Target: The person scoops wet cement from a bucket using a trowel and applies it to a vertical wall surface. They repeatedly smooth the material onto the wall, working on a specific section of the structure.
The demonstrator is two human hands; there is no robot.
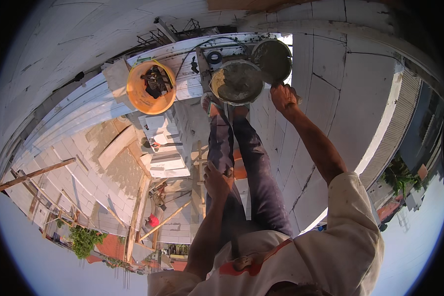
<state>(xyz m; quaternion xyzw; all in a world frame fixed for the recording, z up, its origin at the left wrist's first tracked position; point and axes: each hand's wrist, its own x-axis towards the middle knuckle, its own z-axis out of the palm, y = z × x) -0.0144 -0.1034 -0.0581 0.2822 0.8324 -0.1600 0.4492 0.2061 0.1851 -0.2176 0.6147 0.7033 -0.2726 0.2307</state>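
Observation:
My right hand is closed round the handle of what looks like a trowel. The grey blade lies over the right rim of a bucket of grey mortar, and motion smears its outline. Behind that bucket and to its right, a second dark bucket is coated with wet grey mortar. My left hand rests against my left leg near the knee, fingers curled in. Whatever it may hold is hidden.
An orange bucket with dark scraps stands to the left on a ledge. Near the mortar lies a black ring, with a dark cable alongside. A pale block wall runs along my right. Far below are timber props and people.

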